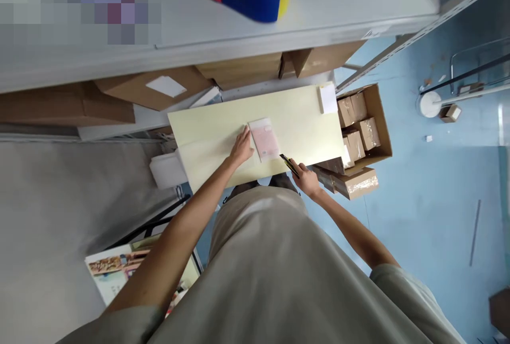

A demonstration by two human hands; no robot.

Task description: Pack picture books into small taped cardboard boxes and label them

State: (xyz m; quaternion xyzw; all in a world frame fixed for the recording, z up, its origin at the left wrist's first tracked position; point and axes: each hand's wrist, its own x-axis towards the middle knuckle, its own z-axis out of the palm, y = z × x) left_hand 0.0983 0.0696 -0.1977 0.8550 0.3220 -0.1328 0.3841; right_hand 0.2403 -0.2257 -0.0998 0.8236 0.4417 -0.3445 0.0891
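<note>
A flat pink packet in a clear wrapper (264,140) lies on the pale yellow tabletop (215,137). My left hand (241,147) rests at the packet's left edge, fingers stretched out and holding nothing. In my right hand (306,179) is a black and yellow utility knife (289,165), wrapped by the fingers. Its tip points up and left, close to the packet's lower right corner. Whether the tip touches the packet I cannot tell.
A white stack of paper or small box (327,98) sits at the table's far right corner. Right of the table stands an open carton (382,137) with several small boxes. Behind, brown cartons (247,70) fill a shelf under a grey upper shelf (338,4). Printed sheets (115,269) lie lower left.
</note>
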